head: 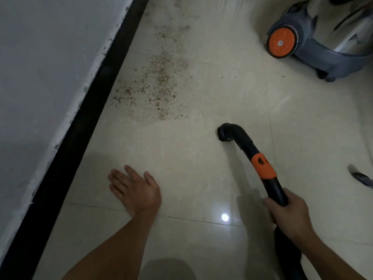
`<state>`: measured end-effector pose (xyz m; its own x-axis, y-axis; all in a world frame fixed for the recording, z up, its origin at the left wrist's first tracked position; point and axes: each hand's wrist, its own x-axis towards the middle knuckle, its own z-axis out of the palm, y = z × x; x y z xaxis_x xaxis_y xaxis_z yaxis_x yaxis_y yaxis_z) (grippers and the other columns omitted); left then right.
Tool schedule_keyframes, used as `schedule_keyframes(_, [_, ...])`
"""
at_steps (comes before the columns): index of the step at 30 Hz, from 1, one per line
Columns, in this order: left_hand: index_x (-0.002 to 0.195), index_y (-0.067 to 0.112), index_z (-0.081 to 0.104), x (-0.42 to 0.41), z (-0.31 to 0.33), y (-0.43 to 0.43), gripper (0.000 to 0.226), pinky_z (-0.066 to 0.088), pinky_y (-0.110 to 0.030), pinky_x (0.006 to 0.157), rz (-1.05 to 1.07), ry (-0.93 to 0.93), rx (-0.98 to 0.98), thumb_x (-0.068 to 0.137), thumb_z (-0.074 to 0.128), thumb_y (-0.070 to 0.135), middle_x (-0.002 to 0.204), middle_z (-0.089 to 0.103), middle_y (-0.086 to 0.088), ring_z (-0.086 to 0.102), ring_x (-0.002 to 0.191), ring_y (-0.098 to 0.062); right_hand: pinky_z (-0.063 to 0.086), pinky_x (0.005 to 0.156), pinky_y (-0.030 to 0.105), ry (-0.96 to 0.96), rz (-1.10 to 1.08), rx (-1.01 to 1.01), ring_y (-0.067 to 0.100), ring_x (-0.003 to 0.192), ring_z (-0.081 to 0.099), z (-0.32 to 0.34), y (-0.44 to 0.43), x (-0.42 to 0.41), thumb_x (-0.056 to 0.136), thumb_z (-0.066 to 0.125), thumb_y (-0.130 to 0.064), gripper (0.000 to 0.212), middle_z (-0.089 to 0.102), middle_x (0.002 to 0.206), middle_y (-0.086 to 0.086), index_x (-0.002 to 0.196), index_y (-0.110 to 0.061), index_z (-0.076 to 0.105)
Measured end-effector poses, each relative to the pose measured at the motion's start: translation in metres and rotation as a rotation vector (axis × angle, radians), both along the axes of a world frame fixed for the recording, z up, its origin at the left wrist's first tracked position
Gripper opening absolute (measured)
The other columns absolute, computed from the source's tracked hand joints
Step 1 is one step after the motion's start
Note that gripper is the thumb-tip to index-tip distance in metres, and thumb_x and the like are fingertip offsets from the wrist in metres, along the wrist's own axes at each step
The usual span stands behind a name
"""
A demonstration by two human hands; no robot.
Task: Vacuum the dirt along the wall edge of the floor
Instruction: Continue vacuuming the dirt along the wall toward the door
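Where the right fingers (269,205) sit: wrapped tight round the black vacuum pipe (275,188), the right hand (286,216) gripping it on the near side of the orange collar (263,164).
Left fingers (118,177): straight and slightly spread, holding nothing. The left hand (135,188) is palm-down over the floor; whether it touches the tile, I cannot tell.
Pipe end (225,133): a curved black mouth, down at the floor, turned toward the wall side.
Dirt (159,85): and there it is, a brown gritty scatter on the pale tiles, ahead and left of the pipe end and clearly apart from it, thinning out further along the skirting.
Skirting (90,102): a black strip running diagonally, the dirt's left edge just beside it.
Wall (50,57): grey-white, ragged along its lower edge above the skirting.
Vacuum cleaner (333,37): top right, a shiny metal drum on a grey base, orange wheel (281,42) facing us, well apart from the dirt.
Floor (201,178): glossy cream tiles, with a bright spot of light (225,217) reflected between the two arms.
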<state>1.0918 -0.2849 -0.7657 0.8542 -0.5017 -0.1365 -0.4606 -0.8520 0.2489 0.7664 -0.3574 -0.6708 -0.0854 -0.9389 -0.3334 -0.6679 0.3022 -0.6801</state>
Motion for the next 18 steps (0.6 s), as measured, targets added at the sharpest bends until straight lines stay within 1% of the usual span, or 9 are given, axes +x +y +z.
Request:
schedule_keyframes(3, [0.149,-0.003,0.027,-0.002,0.0,0.0,0.071,0.006,-0.052,0.119,-0.004,-0.019,-0.009,0.092,0.026,0.04,0.154,0.016,-0.035,0.01,0.146,-0.045,0.045,0.045,0.033,-0.113,0.061,0.008,0.015,0.039,0.05,0.003,-0.046,0.033,0.08,0.072,-0.008,0.017,0.056,0.045,0.004,0.07,-0.008,0.059])
schedule_keyframes(6, [0.148,-0.004,0.028,-0.001,0.0,0.0,0.071,0.007,-0.053,0.119,-0.001,-0.034,-0.015,0.092,0.027,0.04,0.153,0.018,-0.036,0.011,0.145,-0.046,0.045,0.043,0.032,-0.187,0.212,0.096,0.019,0.041,0.051,0.001,-0.063,0.061,0.081,0.07,-0.004,0.011,0.056,0.048,0.005,0.077,-0.006,0.059])
schedule_keyframes(8, [0.148,-0.004,0.029,-0.001,0.0,0.0,0.071,0.007,-0.053,0.119,-0.002,-0.031,-0.003,0.092,0.027,0.04,0.152,0.02,-0.036,0.013,0.145,-0.046,0.046,0.043,0.033,-0.153,0.307,0.109,0.019,0.04,0.054,0.002,-0.075,0.068,0.079,0.07,-0.005,0.012,0.058,0.05,0.004,0.079,-0.01,0.061])
schedule_keyframes(11, [0.147,-0.004,0.031,-0.001,-0.001,0.0,0.069,0.009,-0.052,0.118,-0.001,-0.037,0.008,0.093,0.03,0.039,0.152,0.021,-0.036,0.015,0.144,-0.046,0.051,0.051,0.035,0.015,0.35,-0.027,0.02,0.043,0.06,0.009,-0.107,0.073,0.076,0.074,-0.013,0.013,0.061,0.054,0.003,0.077,-0.018,0.061])
schedule_keyframes(12, [0.147,-0.005,0.032,-0.001,-0.001,0.0,0.069,0.009,-0.052,0.118,-0.002,-0.04,0.005,0.093,0.03,0.039,0.152,0.022,-0.036,0.016,0.144,-0.046,0.051,0.052,0.035,0.04,0.361,-0.041,0.02,0.044,0.06,0.012,-0.117,0.076,0.075,0.074,-0.016,0.013,0.061,0.055,0.003,0.077,-0.019,0.061])
schedule_keyframes(14, [0.146,-0.005,0.033,-0.001,-0.002,0.0,0.069,0.011,-0.054,0.118,-0.004,-0.045,0.008,0.093,0.03,0.039,0.151,0.022,-0.037,0.017,0.144,-0.047,0.049,0.047,0.032,0.021,0.416,-0.003,0.017,0.041,0.057,0.014,-0.124,0.081,0.074,0.074,-0.018,0.014,0.059,0.05,-0.001,0.076,-0.019,0.061])
schedule_keyframes(16, [0.146,-0.005,0.034,-0.001,-0.003,0.0,0.068,0.014,-0.055,0.118,-0.009,-0.049,0.013,0.094,0.03,0.039,0.151,0.023,-0.037,0.019,0.143,-0.047,0.044,0.041,0.029,-0.044,0.47,0.064,0.013,0.037,0.053,0.01,-0.12,0.084,0.07,0.073,-0.022,0.013,0.056,0.046,-0.003,0.072,-0.02,0.06])
schedule_keyframes(18, [0.145,-0.006,0.036,0.0,-0.005,0.001,0.067,0.016,-0.055,0.117,-0.012,-0.067,0.006,0.094,0.033,0.038,0.15,0.026,-0.037,0.022,0.142,-0.047,0.043,0.039,0.029,-0.065,0.487,0.073,0.012,0.037,0.052,0.005,-0.117,0.084,0.067,0.072,-0.022,0.013,0.055,0.047,-0.002,0.072,-0.02,0.059])
